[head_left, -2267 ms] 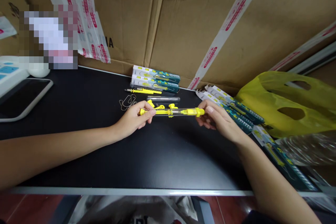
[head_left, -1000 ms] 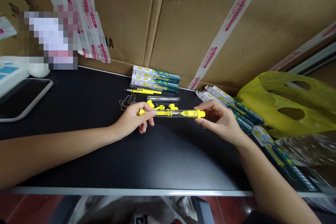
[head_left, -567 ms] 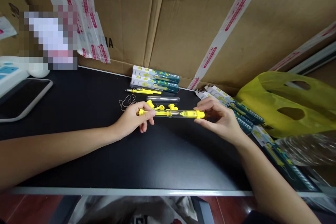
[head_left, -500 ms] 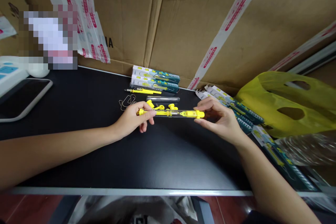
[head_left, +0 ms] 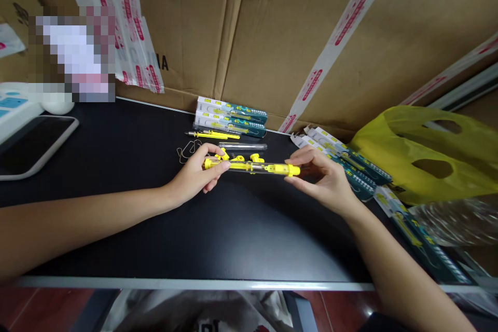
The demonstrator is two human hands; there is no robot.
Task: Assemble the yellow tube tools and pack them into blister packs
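Note:
A clear tubular spring scale (head_left: pixel 259 167) with yellow end caps and yellow inner parts is held level above the black table. My left hand (head_left: pixel 200 168) grips its left end between thumb and fingers. My right hand (head_left: pixel 321 171) pinches the yellow cap at its right end. Just behind it lie small yellow caps (head_left: pixel 257 157), partly hidden by the tube and my left fingers. Farther back are an empty clear tube (head_left: pixel 243 147) and yellow inner rods (head_left: pixel 218 135). Bent wire hooks (head_left: pixel 187 152) lie left of these, beside my left hand.
Printed spring scale boxes (head_left: pixel 231 118) lie at the back, and several more boxes (head_left: pixel 342 153) lie at the right. A yellow plastic bag (head_left: pixel 389 140) is behind those. At left are a phone (head_left: pixel 35 145) and a white power strip (head_left: pixel 17 106). Cardboard (head_left: pixel 187 21) walls the rear.
My right hand and the right cap have shifted slightly left. My left hand has barely moved, and both hands keep their hold on the spring scale.

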